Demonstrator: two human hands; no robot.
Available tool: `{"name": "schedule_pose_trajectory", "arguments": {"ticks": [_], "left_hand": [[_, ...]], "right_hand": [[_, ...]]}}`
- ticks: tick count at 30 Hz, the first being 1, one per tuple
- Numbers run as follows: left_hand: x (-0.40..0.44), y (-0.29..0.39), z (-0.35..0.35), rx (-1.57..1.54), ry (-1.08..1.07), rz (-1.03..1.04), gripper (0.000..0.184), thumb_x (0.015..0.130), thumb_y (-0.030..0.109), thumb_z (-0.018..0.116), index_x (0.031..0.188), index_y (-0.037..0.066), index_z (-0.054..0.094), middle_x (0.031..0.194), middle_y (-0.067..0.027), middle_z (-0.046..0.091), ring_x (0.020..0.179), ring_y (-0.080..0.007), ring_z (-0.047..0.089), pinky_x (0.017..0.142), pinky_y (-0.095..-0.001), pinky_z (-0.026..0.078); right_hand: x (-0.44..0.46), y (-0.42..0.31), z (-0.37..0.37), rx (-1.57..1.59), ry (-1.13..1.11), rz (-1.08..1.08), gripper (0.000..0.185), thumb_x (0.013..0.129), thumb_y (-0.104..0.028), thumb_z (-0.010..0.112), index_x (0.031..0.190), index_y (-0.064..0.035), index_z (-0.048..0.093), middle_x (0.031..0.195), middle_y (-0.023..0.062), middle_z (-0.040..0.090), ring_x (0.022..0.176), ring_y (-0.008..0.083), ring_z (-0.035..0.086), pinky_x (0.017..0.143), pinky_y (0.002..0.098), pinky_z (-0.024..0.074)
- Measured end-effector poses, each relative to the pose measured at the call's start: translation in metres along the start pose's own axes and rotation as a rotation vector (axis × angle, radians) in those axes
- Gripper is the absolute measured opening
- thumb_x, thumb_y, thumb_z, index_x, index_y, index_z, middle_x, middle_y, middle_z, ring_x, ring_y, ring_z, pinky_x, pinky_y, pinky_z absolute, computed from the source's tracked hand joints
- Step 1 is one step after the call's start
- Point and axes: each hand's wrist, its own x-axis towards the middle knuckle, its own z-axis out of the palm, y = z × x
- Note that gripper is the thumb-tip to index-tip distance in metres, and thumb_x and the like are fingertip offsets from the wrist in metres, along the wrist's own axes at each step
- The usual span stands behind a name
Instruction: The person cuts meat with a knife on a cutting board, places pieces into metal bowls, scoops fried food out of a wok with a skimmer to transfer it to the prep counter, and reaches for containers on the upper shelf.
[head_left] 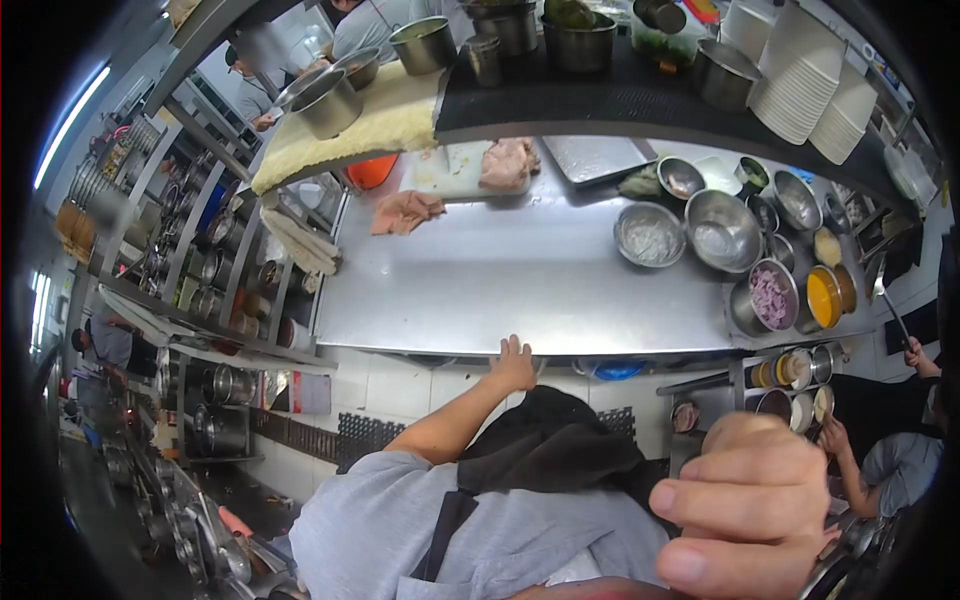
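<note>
left hand [514,367] released at the front edge of the steel surface [530,310]; right hand [750,505] raised in the foreground.
left rests there, apparently for support; right fingers curl, palm hidden: clenched or grasping, cannot tell. pale meat [508,163] sits on a white cutting board [430,178], probably to contain mess; metal bowls [740,215] cluster rightward, likely for reach. overhead shelf [580,129] hides the board's far edge.

Stainless-steel table [520,290] here, broad and silver-grey, lying flat across the middle of the view, its smooth top throwing back soft, hazy patches of light, its long near edge showing as a thin bright line
</note>
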Motion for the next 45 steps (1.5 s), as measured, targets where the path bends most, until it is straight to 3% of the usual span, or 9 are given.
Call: {"name": "schedule_pose_trajectory", "arguments": {"ticks": [6,11,13,18,24,33,35,39,45], "left_hand": [[0.033,0.032,-0.017,0.144,-0.194,-0.142,0.048,0.077,0.024,0.059,0.114,-0.006,0.06,0.137,-0.0297,0.038,0.127,-0.0449,0.038,0.096,-0.0495,0.041],[0.057,0.042,-0.057,0.165,-0.398,0.108,0.041,0.076,0.024,0.059,0.106,-0.003,0.066,0.12,-0.0218,0.059,0.121,-0.044,0.047,0.097,-0.0451,0.043],[0.051,0.057,-0.065,0.227,-0.445,0.027,0.071,0.072,0.031,0.066,0.133,-0.001,0.047,0.14,-0.0267,0.039,0.129,-0.0469,0.036,0.103,-0.0492,0.037],[0.081,0.056,-0.007,0.406,-0.335,-0.061,0.098,0.071,0.029,0.066,0.145,-0.005,0.013,0.14,-0.0365,0.029,0.132,-0.0513,0.027,0.105,-0.0518,0.033],[0.065,0.09,-0.031,0.535,-0.237,-0.005,0.057,0.075,0.028,0.061,0.125,0.001,0.056,0.136,-0.0322,0.041,0.126,-0.0535,0.036,0.099,-0.0577,0.036],[0.089,0.088,-0.024,0.485,-0.21,-0.044,0.064,0.071,0.042,0.068,0.118,-0.001,0.06,0.128,-0.037,0.045,0.12,-0.0558,0.04,0.098,-0.0563,0.038],[0.082,0.095,-0.031,0.475,-0.218,-0.051,0.073,0.073,0.04,0.068,0.128,-0.006,0.05,0.14,-0.0414,0.023,0.124,-0.0547,0.037,0.1,-0.0545,0.037],[0.082,0.068,-0.022,0.56,-0.182,0.371,0.06,0.077,0.039,0.063,0.12,-0.002,0.058,0.128,-0.0261,0.051,0.121,-0.047,0.044,0.096,-0.0639,0.035],[0.076,0.073,-0.041,0.401,-0.074,0.261,0.043,0.076,0.032,0.06,0.107,0.003,0.066,0.113,-0.0183,0.064,0.11,-0.0338,0.059,0.094,-0.0415,0.045]], "right_hand": [[-0.071,0.029,-0.016,-0.141,-0.232,-0.21,0.019,0.07,-0.016,0.073,0.085,-0.005,0.068,0.074,0.0087,0.064,0.057,0.0154,0.059,0.05,0.0256,0.0499],[-0.324,0.123,-0.023,-0.617,0.313,1.252,0.019,0.086,-0.006,0.054,0.099,0.0007,0.066,0.084,0.0166,0.063,0.068,0.0293,0.061,0.063,0.0391,0.0498],[-0.485,0.09,-0.015,-1.096,-0.315,1.957,0.017,0.082,-0.007,0.054,0.089,-0.0003,0.068,0.093,0.0232,0.065,0.09,0.0389,0.063,0.08,0.046,0.0503],[-0.547,-0.078,0.069,-0.649,-0.177,2.162,0.022,0.074,-0.009,0.059,0.091,0.0012,0.068,0.096,0.0248,0.065,0.095,0.0383,0.062,0.086,0.0448,0.0497],[-0.569,-0.141,0.134,-0.648,-0.057,2.568,0.023,0.071,-0.009,0.061,0.09,0.0023,0.068,0.094,0.0266,0.064,0.093,0.0366,0.063,0.086,0.0431,0.0498],[-0.51,0.018,0.08,-0.754,0.066,1.925,0.025,0.08,-0.015,0.06,0.101,-0.0033,0.068,0.096,0.0221,0.065,0.095,0.0378,0.061,0.087,0.0435,0.0477],[-0.489,0.041,0.057,-0.76,0.015,1.832,0.026,0.081,-0.016,0.06,0.102,-0.0039,0.067,0.098,0.0209,0.065,0.096,0.0365,0.062,0.086,0.0428,0.0483],[-0.498,0.048,0.027,-0.87,-0.106,1.831,0.027,0.08,-0.015,0.059,0.103,-0.006,0.068,0.1,0.0193,0.066,0.095,0.0347,0.063,0.086,0.0421,0.0494],[-0.516,0.034,0.017,-0.815,-0.161,1.981,0.028,0.079,-0.016,0.058,0.103,-0.0078,0.068,0.097,0.018,0.067,0.095,0.0346,0.063,0.087,0.0422,0.0495]]}}
